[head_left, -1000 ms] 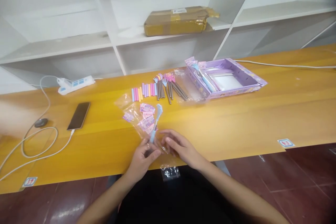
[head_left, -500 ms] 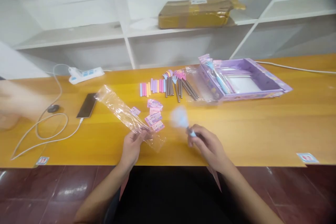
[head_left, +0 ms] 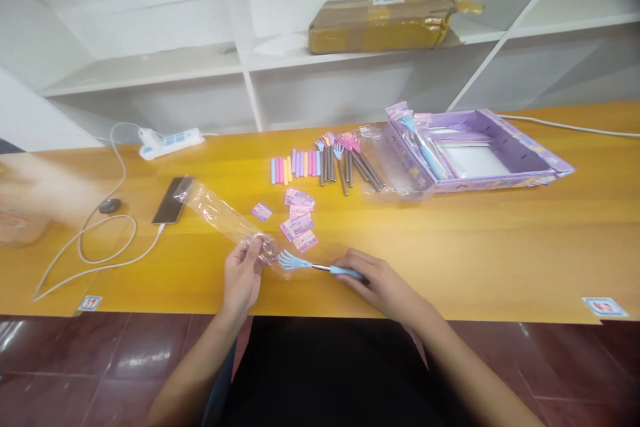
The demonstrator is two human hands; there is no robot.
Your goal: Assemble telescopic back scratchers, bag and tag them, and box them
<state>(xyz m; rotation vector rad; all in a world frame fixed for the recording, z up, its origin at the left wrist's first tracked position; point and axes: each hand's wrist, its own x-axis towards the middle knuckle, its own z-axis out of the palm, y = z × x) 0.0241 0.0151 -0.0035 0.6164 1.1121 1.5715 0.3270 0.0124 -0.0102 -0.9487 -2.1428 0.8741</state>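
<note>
My left hand (head_left: 243, 275) pinches a long clear plastic bag (head_left: 215, 210) near its right end. My right hand (head_left: 376, 280) is closed round the handle of a light blue back scratcher (head_left: 296, 261). Its claw head points left, right by the bag's end; whether it is inside the bag I cannot tell. Behind my hands lie several pink and purple cards (head_left: 299, 219), with one card (head_left: 261, 211) apart to the left. Farther back are a row of coloured handle sleeves (head_left: 300, 163) and several back scratchers with dark rods (head_left: 345, 163).
A purple tray box (head_left: 520, 140) at the back right holds bagged back scratchers (head_left: 425, 150). To the left are a phone (head_left: 170, 203), a white cable (head_left: 100, 265) and a power strip (head_left: 170, 142). A taped carton (head_left: 380, 23) sits on the shelf behind.
My right hand has swung the blue back scratcher from pointing up and away to lying level, its claw beside the bag's end. My left hand has shifted its grip slightly.
</note>
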